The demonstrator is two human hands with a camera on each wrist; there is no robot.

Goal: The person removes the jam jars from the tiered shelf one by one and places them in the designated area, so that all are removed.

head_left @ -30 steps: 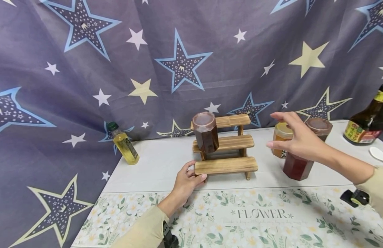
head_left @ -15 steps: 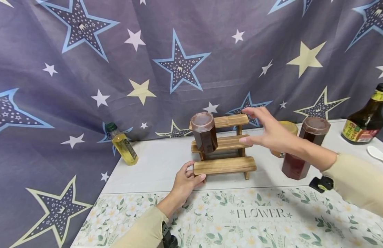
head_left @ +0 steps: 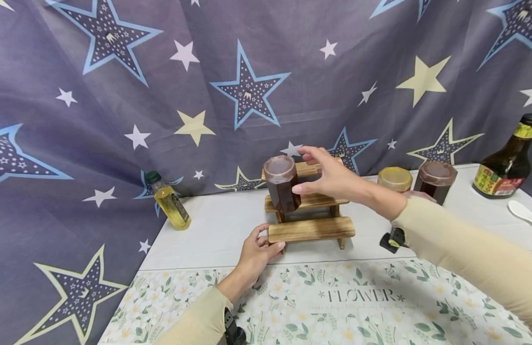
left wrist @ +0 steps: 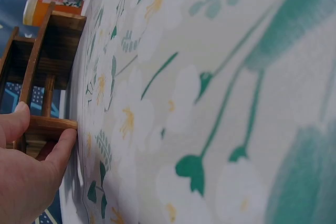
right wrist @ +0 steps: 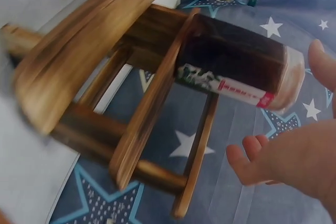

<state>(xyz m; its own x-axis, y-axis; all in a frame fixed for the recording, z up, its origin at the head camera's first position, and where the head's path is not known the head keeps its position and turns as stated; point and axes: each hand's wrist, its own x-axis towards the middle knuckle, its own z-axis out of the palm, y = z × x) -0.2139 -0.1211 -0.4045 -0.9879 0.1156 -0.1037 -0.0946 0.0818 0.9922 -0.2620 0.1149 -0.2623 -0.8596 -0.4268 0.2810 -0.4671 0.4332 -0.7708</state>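
Note:
A dark-filled jar with a pale lid (head_left: 283,190) stands on the middle step of a three-step wooden shelf (head_left: 313,230). In the right wrist view the jar (right wrist: 233,56) shows a white and red label. My left hand (head_left: 255,252) grips the left end of the shelf's lowest step; thumb and finger pinch the board in the left wrist view. My right hand (head_left: 334,179) is at the jar's right side with thumb and fingers spread. A gap shows between the right hand (right wrist: 294,150) and the jar's lid in the right wrist view.
Right of the shelf stand a honey-coloured jar (head_left: 394,179) and another dark jar (head_left: 436,182), with a further jar mostly behind the right sleeve. Farther right are a sauce bottle (head_left: 504,163) and a white spoon (head_left: 524,211). An oil bottle (head_left: 171,203) stands left.
My right hand has moved left, from beside the jars on the right to the jar on the shelf. My left hand keeps its grip on the lowest step.

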